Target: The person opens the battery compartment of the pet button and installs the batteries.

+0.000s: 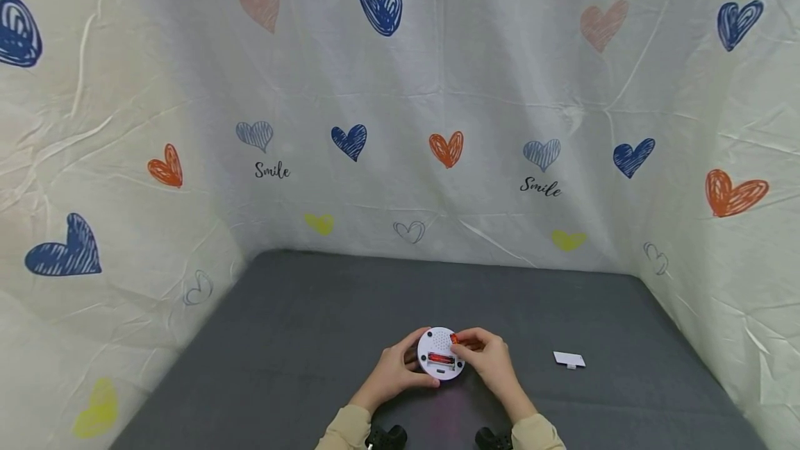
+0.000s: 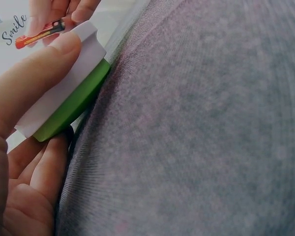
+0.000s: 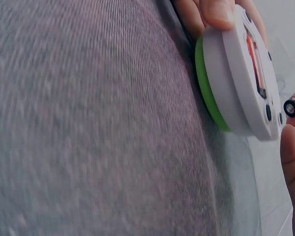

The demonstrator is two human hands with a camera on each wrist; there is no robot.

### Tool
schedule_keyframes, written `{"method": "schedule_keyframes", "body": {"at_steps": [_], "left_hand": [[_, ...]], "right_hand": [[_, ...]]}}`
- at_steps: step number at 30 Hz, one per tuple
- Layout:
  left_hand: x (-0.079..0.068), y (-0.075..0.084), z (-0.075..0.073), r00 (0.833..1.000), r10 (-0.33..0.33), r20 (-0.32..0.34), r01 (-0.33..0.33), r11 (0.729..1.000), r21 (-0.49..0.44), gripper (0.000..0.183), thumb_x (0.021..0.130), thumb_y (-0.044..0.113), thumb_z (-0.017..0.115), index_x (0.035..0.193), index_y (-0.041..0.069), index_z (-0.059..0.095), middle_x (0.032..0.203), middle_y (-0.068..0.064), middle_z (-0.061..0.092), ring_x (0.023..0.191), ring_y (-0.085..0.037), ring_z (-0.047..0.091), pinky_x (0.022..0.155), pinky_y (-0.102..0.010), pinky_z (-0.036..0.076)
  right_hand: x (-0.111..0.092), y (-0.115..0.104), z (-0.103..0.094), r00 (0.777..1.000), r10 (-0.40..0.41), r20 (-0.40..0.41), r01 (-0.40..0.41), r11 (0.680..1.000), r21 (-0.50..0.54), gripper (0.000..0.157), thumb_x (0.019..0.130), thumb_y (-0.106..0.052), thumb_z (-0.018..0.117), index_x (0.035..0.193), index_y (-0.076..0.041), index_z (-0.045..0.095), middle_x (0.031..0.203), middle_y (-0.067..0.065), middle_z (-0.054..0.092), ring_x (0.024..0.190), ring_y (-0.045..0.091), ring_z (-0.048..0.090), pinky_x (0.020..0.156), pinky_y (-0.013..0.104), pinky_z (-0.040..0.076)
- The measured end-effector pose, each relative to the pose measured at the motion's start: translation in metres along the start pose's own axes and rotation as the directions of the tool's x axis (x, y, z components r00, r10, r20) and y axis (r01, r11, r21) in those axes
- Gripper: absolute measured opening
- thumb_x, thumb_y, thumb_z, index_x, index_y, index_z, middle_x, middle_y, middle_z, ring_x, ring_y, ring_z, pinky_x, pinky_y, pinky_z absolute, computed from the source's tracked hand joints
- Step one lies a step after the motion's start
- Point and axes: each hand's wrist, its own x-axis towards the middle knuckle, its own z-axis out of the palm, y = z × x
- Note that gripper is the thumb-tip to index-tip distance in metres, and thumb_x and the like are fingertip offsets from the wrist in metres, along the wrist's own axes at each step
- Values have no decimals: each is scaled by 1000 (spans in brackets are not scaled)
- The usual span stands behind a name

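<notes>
My left hand (image 1: pixel 396 368) holds a round white device (image 1: pixel 432 343) with a green lower part (image 2: pixel 71 105), thumb on its near edge and fingers behind it. The face with small vent holes and black feet is turned up toward the head camera. In its uncovered battery compartment (image 1: pixel 441 368) lies a red battery (image 1: pixel 441 359). My right hand (image 1: pixel 490 360) pinches another red-and-black battery (image 3: pixel 294 105) between thumb and fingers, just off the face of the device. In the left wrist view that battery shows above the left thumb.
A small white battery cover (image 1: pixel 569 359) with a tab lies on the dark grey cloth-covered table (image 1: pixel 312 318), right of the hands. A white curtain (image 1: pixel 400 89) printed with hearts stands around the table's back and sides. Black wrist-worn units (image 1: pixel 389 437) show near both sleeves.
</notes>
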Motion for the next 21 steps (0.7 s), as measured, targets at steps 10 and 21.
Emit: {"method": "schedule_keyframes", "body": {"at_steps": [10,21], "left_hand": [[0,1,0,1000,-24,-4,24,999,21,93,65,20,86,143,8,35,138,-14,42,114,-20,53,83,-26,50],[1,1,0,1000,-13,-2,13,1000,25,92,65,19,86,142,9,36,137,-12,43,114,-19,53,83,-25,49]], "right_hand": [[-3,-12,6,999,27,42,-29,998,51,18,78,-8,75,92,0,69,84,9,67,73,16,62,61,21,52],[-13,-45,6,998,2,69,-5,999,43,17,79,0,71,94,6,65,86,17,65,77,23,61,66,20,50]]}}
